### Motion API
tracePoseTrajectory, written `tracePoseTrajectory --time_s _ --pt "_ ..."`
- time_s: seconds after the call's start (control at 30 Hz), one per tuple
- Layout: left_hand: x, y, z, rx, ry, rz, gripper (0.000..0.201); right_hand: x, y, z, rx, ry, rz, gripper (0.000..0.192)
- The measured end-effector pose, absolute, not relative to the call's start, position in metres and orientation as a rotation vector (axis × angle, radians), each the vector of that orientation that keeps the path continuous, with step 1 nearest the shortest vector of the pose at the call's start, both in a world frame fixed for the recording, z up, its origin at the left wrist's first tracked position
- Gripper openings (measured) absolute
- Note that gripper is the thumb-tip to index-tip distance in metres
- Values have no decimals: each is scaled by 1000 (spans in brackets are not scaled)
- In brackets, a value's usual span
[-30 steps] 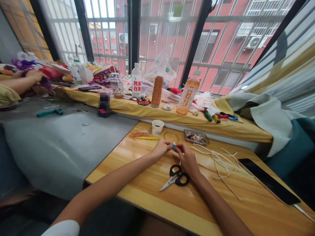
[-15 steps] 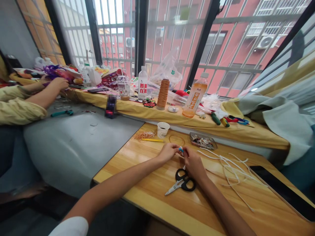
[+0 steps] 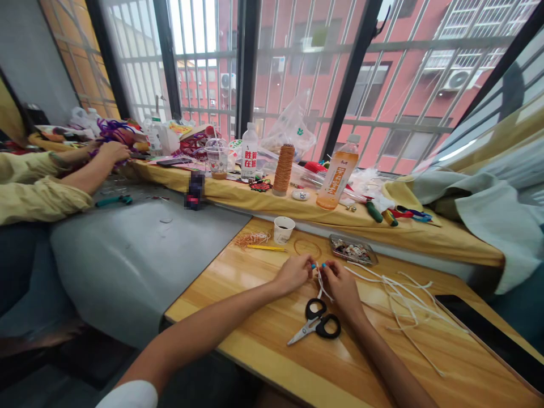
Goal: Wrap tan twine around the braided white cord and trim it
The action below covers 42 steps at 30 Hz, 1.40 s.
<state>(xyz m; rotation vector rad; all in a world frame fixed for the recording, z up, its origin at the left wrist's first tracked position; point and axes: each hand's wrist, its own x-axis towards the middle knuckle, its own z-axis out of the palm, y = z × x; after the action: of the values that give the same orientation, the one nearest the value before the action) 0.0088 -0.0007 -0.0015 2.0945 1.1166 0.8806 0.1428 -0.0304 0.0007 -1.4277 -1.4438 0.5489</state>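
Observation:
My left hand [image 3: 295,274] and my right hand [image 3: 340,283] meet over the wooden table, fingertips pinched a small distance apart. Between them a white cord [image 3: 321,283] hangs down, with its loose ends near the table top. Both hands grip this cord near its upper part; the exact hold is partly hidden by the fingers. Blue nails show on both hands. Just below the cord lie black-handled scissors [image 3: 317,323], blades parted slightly and pointing lower left. To the right of my right hand, several loose white cords [image 3: 403,294] spread across the wood.
A paper cup [image 3: 284,229] of dark liquid, a yellow tool [image 3: 267,247], thread scraps [image 3: 253,239] and a clear tray of small pieces [image 3: 353,249] line the table's back. A phone [image 3: 488,340] lies right. Bottles and a brown thread spool [image 3: 283,170] stand on the ledge. Another person's hands [image 3: 113,153] work at left.
My hands have drawn slightly apart, and the white cord now shows hanging between them. The whole view has shifted a little. The scissors lie in the same place on the table.

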Motion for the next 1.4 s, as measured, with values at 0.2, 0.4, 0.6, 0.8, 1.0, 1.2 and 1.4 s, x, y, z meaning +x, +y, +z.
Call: tracePoseTrajectory --time_s 0.2,0.4,0.6,0.8,1.0,1.2,1.4 --pt "4 -8 9 2522 1241 631 24 142 -26 -1 -1140 -1017 1031 23" --pt "2 -14 16 2574 1235 603 27 145 -29 5 -1020 -819 1336 21" --pt "3 -13 11 2712 1167 591 32 149 -26 4 -1160 -954 1346 11" --pt "3 -10 5 2725 1229 590 29 139 -29 2 -1309 -1084 1047 15" --pt "1 -12 9 2697 1141 617 34 139 -27 3 -1216 -996 1257 19" --pt "4 -12 10 2750 1173 615 28 134 -28 2 -1314 -1169 1106 27" --pt "4 -11 8 2798 1154 603 28 135 -26 -4 -1289 -1265 1011 38"
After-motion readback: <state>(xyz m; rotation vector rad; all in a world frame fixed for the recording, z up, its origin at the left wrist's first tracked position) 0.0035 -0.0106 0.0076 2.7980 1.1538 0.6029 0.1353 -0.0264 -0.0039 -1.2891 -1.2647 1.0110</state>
